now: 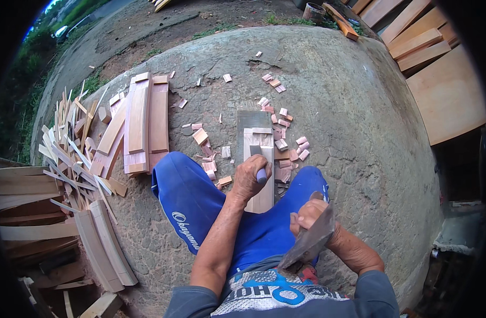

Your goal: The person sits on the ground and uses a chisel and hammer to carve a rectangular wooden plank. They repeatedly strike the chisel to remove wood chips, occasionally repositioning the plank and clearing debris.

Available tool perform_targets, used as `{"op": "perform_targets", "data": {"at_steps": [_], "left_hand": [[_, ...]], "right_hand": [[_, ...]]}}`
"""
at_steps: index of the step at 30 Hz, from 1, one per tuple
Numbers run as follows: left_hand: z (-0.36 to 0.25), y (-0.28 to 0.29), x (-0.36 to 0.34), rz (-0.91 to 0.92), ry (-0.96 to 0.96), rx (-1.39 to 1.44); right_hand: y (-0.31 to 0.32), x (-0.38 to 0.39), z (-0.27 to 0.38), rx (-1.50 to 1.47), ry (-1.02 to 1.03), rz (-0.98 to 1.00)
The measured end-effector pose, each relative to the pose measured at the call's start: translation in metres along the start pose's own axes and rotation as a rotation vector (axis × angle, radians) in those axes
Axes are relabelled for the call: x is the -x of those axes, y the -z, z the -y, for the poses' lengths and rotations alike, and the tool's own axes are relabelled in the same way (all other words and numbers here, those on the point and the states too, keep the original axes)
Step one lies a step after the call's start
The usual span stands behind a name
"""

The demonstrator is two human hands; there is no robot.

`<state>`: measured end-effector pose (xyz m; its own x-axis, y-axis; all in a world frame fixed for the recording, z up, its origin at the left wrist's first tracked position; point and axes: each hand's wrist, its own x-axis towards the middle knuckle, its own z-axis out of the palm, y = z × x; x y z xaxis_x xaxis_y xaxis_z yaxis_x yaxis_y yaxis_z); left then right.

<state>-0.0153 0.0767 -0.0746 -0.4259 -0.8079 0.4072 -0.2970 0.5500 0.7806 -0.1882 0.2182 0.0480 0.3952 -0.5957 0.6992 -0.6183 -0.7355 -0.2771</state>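
Left hand: your left hand is closed around a chisel, its blue handle in your fist and the dark blade pointing away from you onto the plank.
Right hand: your right hand is clamped on a hatchet, held above your right thigh with the broad grey blade slanting down toward your body.
Plank: the pale plank lies lengthwise between your knees, its far end resting on a grey board on the ground.
Chips: small pinkish wood chips lie scattered on both sides of the plank, most of them just to its right and beyond it.
Legs: your blue trousers frame the plank left and right.
Ground: you sit on a rough, cracked concrete slab.
Trimmed pieces: a neat row of curved reddish boards lies to your left, well apart from the plank.
Offcuts: a loose heap of thin splinters and strips lies further left, with two curved boards beside it.
Stock: flat planks are stacked at the upper right.
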Motion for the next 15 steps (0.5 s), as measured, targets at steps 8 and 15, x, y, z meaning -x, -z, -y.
{"op": "perform_targets", "data": {"at_steps": [8, 15], "left_hand": [[0.009, 0.014, 0.020, -0.028, 0.131, 0.180], [0.003, 0.013, 0.013, 0.004, 0.026, 0.053]], "right_hand": [[-0.020, 0.009, -0.013, 0.172, -0.539, 0.488], [-0.011, 0.043, 0.017, 0.063, -0.588, 0.393]]}}
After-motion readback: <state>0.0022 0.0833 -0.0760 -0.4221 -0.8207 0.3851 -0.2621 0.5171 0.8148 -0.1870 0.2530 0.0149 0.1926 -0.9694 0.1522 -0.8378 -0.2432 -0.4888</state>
